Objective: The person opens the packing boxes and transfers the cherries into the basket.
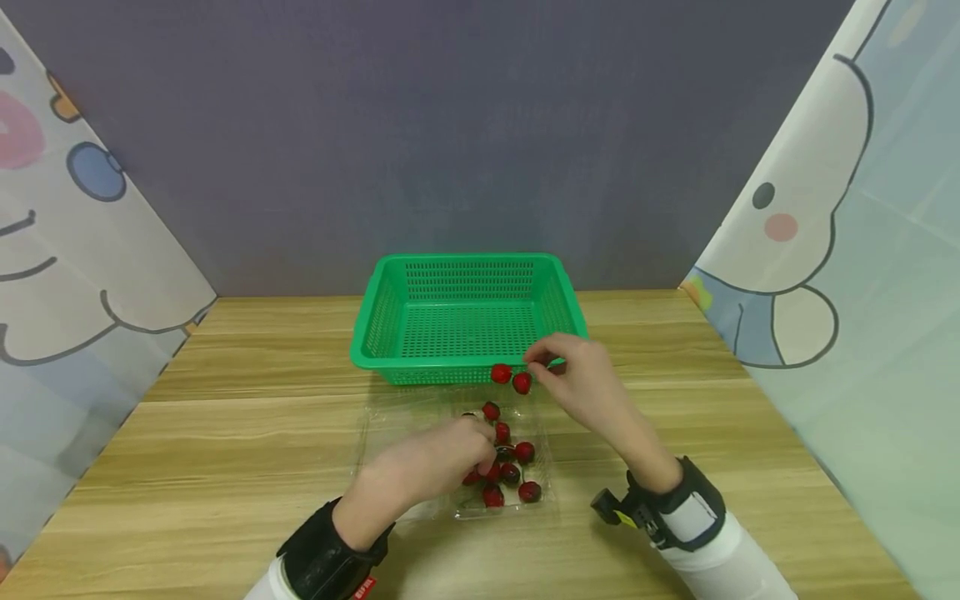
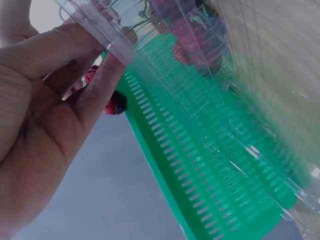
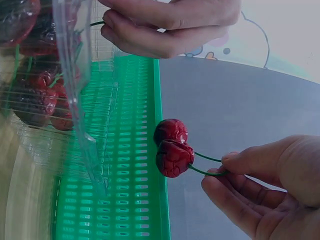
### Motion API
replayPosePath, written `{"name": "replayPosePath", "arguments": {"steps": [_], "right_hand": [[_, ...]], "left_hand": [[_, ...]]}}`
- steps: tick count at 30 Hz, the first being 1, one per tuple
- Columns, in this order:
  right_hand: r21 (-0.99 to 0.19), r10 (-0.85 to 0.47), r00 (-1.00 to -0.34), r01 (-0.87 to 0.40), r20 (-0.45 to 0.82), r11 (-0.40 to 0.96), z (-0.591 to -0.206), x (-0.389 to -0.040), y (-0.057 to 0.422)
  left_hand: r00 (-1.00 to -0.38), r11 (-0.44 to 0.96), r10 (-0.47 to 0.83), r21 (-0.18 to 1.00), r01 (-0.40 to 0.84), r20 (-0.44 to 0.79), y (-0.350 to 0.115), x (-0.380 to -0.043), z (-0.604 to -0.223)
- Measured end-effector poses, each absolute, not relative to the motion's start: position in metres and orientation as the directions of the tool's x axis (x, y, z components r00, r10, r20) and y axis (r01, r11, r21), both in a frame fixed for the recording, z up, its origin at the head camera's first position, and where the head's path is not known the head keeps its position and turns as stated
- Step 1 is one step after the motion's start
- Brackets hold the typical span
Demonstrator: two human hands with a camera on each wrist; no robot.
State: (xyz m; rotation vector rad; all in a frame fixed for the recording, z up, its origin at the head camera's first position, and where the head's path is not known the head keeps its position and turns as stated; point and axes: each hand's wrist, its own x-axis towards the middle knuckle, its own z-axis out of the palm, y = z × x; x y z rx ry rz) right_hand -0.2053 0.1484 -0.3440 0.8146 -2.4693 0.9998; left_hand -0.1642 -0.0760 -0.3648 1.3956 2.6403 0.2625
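Observation:
My right hand [image 1: 581, 383] pinches the thin green stems of a cherry pair [image 3: 174, 159] between thumb and fingertips. The two dark red cherries hang at the front rim of the green basket [image 1: 367, 360]. Nearer to me lies a clear plastic box [image 1: 551, 492] with several loose cherries [image 1: 529, 492] in its right part. Over these cherries my left hand [image 1: 438, 458] reaches down with bent fingers and hides some of them. In the right wrist view a green stem [image 3: 97, 23] runs to the left fingertips, which pinch it.
The basket stands on the wood-grain table [image 1: 262, 400], against a dark grey panel [image 1: 465, 150] at the back. White panels with cartoon figures, one of them a pale figure [image 1: 780, 192] on the right, flank both sides.

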Motion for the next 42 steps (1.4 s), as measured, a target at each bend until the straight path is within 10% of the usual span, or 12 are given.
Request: {"name": "replayPosePath", "arguments": {"steps": [42], "right_hand": [[-0.593, -0.098, -0.779, -0.546, 0.619, 0.592, -0.345, -0.245, 0.169]], "left_hand": [[-0.531, 0.517, 0.847, 0.179, 0.837, 0.037, -0.082, -0.157, -0.346]]}}
